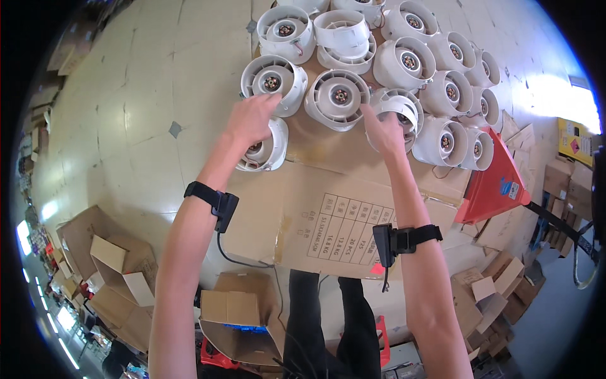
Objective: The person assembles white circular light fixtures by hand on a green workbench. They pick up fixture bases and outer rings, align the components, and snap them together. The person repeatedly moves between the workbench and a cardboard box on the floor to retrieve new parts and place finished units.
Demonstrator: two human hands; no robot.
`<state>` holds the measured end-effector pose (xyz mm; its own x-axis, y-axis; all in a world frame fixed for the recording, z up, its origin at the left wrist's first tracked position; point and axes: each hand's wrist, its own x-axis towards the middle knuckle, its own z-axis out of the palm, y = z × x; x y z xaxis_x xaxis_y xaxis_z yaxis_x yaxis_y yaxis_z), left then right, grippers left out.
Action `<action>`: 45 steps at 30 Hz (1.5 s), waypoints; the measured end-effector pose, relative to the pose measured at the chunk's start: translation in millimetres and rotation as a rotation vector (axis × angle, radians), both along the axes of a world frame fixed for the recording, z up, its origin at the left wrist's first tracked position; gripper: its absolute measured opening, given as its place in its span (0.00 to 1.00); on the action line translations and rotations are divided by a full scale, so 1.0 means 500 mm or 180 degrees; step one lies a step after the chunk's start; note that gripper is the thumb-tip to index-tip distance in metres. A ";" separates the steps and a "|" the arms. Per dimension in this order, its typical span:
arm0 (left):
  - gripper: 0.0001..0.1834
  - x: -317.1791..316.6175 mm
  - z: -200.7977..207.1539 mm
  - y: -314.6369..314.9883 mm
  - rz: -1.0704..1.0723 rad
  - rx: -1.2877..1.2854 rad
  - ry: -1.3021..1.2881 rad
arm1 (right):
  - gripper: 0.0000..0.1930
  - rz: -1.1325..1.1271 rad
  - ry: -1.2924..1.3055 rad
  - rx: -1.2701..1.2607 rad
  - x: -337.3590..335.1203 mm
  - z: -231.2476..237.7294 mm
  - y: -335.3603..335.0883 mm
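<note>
White round fan housings stand in rows on a brown cardboard surface, each with a finned ring and copper-coil motor core. My left hand (251, 119) is closed, its fingers curled at the near rim of one fan housing (291, 95). Another fan housing (273, 151) sits just below that hand, partly covered by it. My right hand (385, 132) reaches into a tilted fan housing (409, 108), thumb along its left side and fingers closed at the rim; its fingertips are partly hidden. Between my hands stands one more fan housing (334, 117), apart from the left hand.
A printed cardboard carton (297, 208) lies in front of me, below the housings. To the right is a red triangular piece (495, 183) with a black bar. Open cardboard boxes (230, 307) stand near my legs and at the left. Each wrist wears a black strapped device with a cable.
</note>
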<state>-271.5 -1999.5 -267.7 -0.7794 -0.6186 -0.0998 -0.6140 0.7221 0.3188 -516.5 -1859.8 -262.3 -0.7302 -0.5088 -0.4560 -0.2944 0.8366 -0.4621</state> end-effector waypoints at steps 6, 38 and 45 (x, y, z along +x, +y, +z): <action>0.24 0.013 -0.009 -0.005 0.0078 0.0147 -0.0077 | 0.31 0.0189 0.0063 0.0552 0.026 0.029 -0.032; 0.12 0.018 -0.064 0.068 0.0689 -0.0072 0.0226 | 0.16 0.0095 0.1408 0.0571 0.091 -0.050 0.015; 0.06 0.043 -0.037 0.137 0.0419 0.0008 -0.0405 | 0.12 0.0853 0.1119 0.0109 0.157 0.053 0.207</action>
